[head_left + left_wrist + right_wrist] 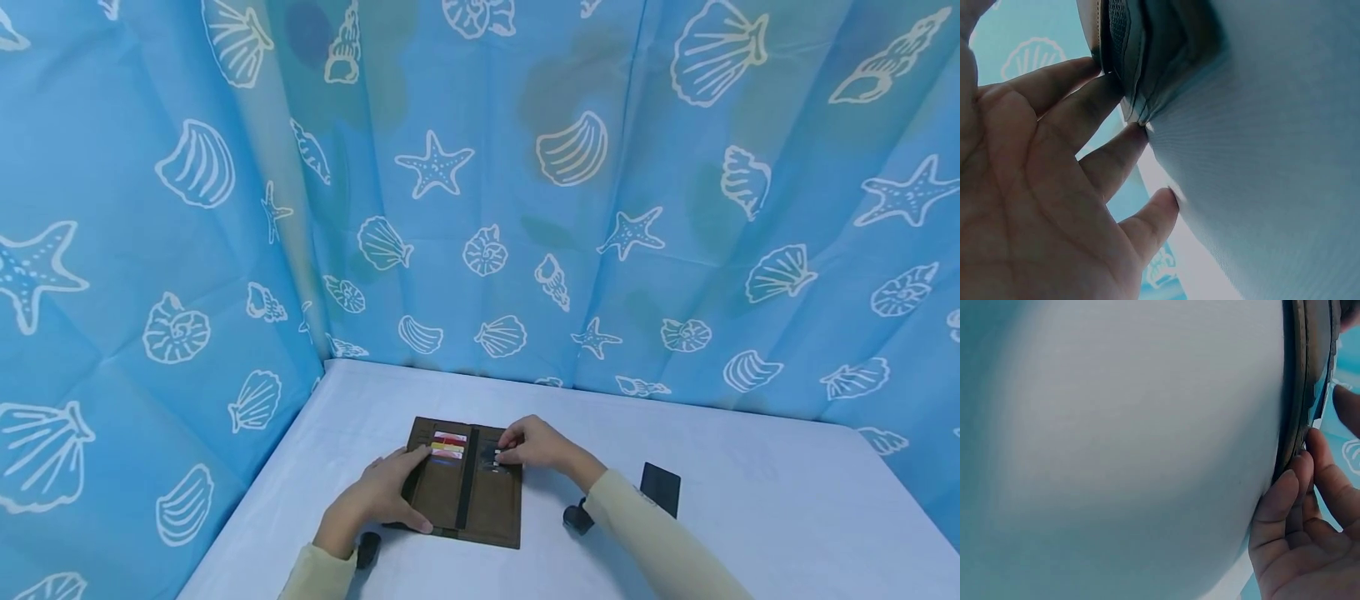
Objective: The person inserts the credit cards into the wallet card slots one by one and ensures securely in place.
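Note:
A brown wallet lies spread open on the white table, a dark strap running down its middle. Several coloured cards sit in slots on its left half. On the right half is a clear window pocket with a dark insert. My left hand rests along the wallet's left side, fingers spread, thumb at the bottom edge; its fingertips touch the wallet's edge. My right hand is at the window pocket, thumb and forefinger tips over it. I cannot tell whether they pinch the insert.
A black flat card-like piece lies on the table to the right, beside the right forearm. Dark wrist cameras show at both wrists. A blue shell-print curtain hangs behind and to the left.

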Action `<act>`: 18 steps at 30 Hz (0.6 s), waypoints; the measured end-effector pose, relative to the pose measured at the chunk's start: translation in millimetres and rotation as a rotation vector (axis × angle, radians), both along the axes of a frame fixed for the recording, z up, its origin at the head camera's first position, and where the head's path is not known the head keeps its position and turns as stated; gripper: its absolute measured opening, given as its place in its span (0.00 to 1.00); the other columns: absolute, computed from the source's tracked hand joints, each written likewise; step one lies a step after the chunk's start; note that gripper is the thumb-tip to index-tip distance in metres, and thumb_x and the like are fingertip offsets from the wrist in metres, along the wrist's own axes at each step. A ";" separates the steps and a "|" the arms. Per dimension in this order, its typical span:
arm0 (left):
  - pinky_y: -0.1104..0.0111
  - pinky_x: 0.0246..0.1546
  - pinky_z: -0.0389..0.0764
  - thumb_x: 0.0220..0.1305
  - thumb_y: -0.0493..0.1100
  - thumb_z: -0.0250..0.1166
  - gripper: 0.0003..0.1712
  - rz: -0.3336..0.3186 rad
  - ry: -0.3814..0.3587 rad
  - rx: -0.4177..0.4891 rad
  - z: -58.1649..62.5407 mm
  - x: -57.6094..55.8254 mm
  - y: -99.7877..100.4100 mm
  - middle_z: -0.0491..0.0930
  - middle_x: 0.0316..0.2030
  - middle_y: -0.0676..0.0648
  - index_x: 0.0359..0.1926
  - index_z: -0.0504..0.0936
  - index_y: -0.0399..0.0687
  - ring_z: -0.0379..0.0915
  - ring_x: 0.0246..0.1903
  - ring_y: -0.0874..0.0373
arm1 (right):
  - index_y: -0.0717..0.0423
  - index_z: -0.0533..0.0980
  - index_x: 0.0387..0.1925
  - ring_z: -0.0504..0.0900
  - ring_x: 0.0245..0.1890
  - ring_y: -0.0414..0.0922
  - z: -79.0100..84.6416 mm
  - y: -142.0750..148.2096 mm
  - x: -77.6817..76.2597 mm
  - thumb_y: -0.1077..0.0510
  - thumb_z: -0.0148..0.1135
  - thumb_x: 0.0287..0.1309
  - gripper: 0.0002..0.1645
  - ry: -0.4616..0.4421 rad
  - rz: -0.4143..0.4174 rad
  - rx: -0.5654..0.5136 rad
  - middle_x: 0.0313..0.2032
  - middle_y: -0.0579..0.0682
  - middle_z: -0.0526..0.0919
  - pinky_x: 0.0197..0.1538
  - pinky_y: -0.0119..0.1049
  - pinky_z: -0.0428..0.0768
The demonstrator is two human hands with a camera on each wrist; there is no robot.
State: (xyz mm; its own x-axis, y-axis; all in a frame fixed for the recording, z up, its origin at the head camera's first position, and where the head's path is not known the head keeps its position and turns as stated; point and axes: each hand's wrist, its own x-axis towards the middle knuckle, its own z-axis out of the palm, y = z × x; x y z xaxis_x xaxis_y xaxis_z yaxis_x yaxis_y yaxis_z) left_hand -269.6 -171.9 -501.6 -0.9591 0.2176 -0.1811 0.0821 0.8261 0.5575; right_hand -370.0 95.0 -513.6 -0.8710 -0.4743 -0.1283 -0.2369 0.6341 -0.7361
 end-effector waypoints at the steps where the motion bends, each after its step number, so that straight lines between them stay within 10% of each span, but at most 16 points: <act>1: 0.37 0.73 0.50 0.34 0.52 0.86 0.63 0.001 0.000 0.000 -0.5 -0.3 0.1 0.66 0.71 0.40 0.73 0.64 0.48 0.54 0.73 0.38 | 0.54 0.84 0.36 0.76 0.32 0.43 -0.3 0.4 0.3 0.56 0.73 0.54 0.09 -0.003 0.002 0.000 0.31 0.46 0.81 0.34 0.33 0.77; 18: 0.37 0.73 0.49 0.33 0.54 0.86 0.64 -0.009 0.000 -0.010 -2.2 -1.5 -2.2 0.66 0.71 0.41 0.73 0.64 0.50 0.55 0.73 0.38 | 0.55 0.82 0.41 0.74 0.37 0.44 0.9 1.9 9.0 0.51 0.75 0.51 0.18 0.026 0.043 0.020 0.36 0.47 0.78 0.37 0.35 0.78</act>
State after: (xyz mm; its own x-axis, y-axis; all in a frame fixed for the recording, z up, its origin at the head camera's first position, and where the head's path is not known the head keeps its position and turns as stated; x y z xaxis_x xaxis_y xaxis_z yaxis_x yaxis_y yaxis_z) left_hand -271.1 -174.1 -503.8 -0.9570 0.2246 -0.1837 0.0895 0.8308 0.5494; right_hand -361.0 96.9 -512.7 -0.8529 -0.5092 -0.1157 -0.2831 0.6371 -0.7169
